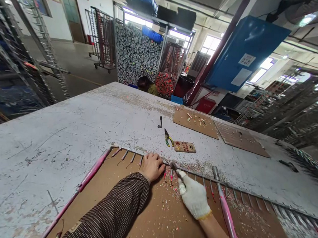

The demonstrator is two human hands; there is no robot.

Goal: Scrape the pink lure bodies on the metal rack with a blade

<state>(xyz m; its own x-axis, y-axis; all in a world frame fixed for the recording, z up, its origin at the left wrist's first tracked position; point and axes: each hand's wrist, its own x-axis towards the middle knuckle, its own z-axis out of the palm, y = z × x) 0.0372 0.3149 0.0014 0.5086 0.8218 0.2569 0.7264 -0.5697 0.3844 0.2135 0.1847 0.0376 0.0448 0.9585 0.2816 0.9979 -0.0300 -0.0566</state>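
Note:
A long metal rack with a row of hooks (205, 176) lies across brown cardboard (151, 220); pink coating covers parts of its frame. My left hand (152, 166), bare, is closed over the rack's bar, fingers curled and partly hidden. Close to its right, my right hand (194, 196) wears a white knit glove with a yellow cuff. Its fingers are closed around a short dark metal tool (173, 166), mostly hidden, which meets the bar beside a pink-tipped hook (171, 176). Small coating chips are scattered around both hands.
Beyond the rack lie pliers (168, 138), a wooden plaque (184, 147) and a dark bent tool (160, 122) on the white table (88, 114). Cardboard sheets (195, 122) are farther right. Another person (147, 85) is low behind the table's far edge.

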